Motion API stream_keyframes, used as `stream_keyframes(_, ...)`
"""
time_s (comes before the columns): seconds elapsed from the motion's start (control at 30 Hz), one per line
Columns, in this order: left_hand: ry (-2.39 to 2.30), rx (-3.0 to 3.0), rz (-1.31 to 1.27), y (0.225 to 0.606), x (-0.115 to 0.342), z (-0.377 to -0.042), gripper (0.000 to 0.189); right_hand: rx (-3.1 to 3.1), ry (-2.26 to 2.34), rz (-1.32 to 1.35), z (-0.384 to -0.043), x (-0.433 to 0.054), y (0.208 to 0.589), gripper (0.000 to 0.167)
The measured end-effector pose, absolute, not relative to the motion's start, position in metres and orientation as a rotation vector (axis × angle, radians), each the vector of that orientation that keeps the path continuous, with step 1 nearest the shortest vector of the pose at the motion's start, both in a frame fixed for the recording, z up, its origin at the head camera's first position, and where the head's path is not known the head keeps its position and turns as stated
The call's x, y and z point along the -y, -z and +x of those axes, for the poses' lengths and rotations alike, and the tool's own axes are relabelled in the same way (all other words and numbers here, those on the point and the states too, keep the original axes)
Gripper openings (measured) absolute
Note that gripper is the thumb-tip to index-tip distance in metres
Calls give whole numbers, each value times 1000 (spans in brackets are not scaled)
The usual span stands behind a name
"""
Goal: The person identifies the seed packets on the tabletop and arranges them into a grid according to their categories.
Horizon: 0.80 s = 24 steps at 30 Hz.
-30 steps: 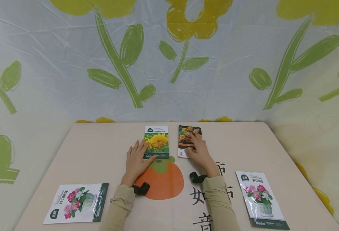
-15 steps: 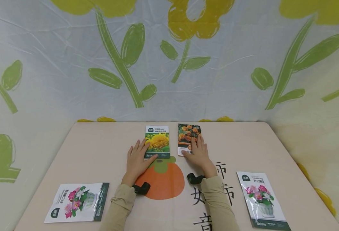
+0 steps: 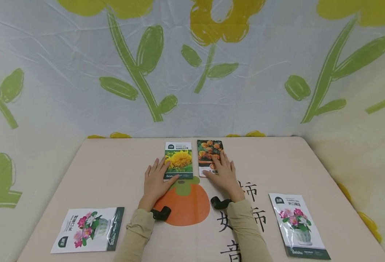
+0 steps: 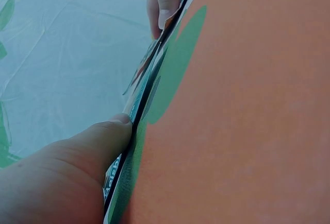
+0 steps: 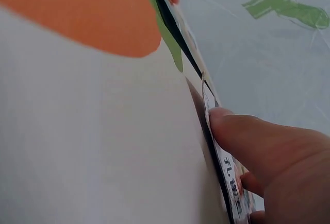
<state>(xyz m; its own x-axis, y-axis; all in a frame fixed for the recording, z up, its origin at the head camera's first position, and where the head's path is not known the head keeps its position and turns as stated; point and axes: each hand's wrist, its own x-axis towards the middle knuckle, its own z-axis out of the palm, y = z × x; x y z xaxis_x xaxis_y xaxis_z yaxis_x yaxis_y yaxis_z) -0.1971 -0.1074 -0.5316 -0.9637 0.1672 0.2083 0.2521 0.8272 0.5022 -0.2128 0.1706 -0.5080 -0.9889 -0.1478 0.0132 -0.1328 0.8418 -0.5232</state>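
Observation:
A seed packet with a yellow flower (image 3: 181, 160) lies near the far edge of the table. My left hand (image 3: 155, 185) rests on its left side, fingers spread and the thumb along its lower edge. Just right of it, a narrower seed packet with orange flowers (image 3: 208, 148) lies almost parallel, a small gap between them. My right hand (image 3: 224, 178) presses on its right side with extended fingers. In the right wrist view the thumb (image 5: 247, 136) touches the white lower part of this packet. The left wrist view shows the left thumb (image 4: 98, 147) on the yellow-flower packet.
A pink-flower seed packet (image 3: 87, 230) lies sideways at the front left. Another of the same print (image 3: 298, 225) lies at the front right. The tablecloth (image 3: 120, 174) bears a printed orange persimmon and black characters. A flower-printed cloth (image 3: 244, 109) hangs behind the table.
My right hand has slid the orange-flower packet left, closer to the yellow-flower packet, and straightened it. The left hand and its packet have stayed in place.

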Motion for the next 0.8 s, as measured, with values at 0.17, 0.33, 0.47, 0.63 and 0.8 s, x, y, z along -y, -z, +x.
stream_keyframes(0.17,808,2855,-325,531,107,-197,75,-3022,834,-232,-213,-170,510,81)
stream_keyframes(0.33,808,2851,-332,531,107,-197,75,-3030,853,-227,-212,-170,510,82)
stream_keyframes(0.47,817,2844,-332,529,106,-196,74,-3023,880,-219,-212,-169,510,82)
stream_keyframes(0.63,823,2836,-334,529,106,-196,74,-3027,898,-205,-212,-169,510,82)
stream_keyframes(0.8,815,2839,-333,530,107,-197,75,-3058,885,-218,-213,-168,511,80)
